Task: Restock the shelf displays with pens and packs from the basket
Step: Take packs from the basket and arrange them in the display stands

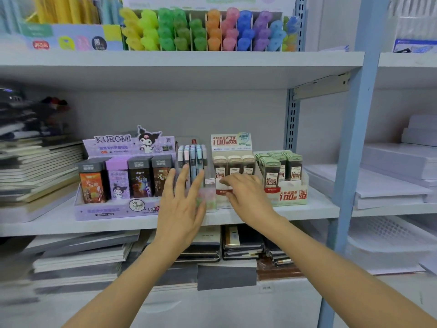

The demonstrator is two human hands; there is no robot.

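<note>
The clear plastic stand of pastel pens (pixel 192 159) stands on the white shelf (pixel 307 209), just beyond the left hand (pixel 183 204), whose fingers are spread straight; the right hand (pixel 246 192) curls its fingers at the cream-capped lead packs (pixel 234 165), grip unclear

Twelve o'clock: highlighters (pixel 208 31) run yellow, green, orange, pink, blue, purple. Nine o'clock: lilac Kuromi display box (pixel 111 209). Centre: pens (pixel 192 159) in pastel white, pink, blue. Three o'clock: lead cases (pixel 248 165) capped beige and green.
</note>
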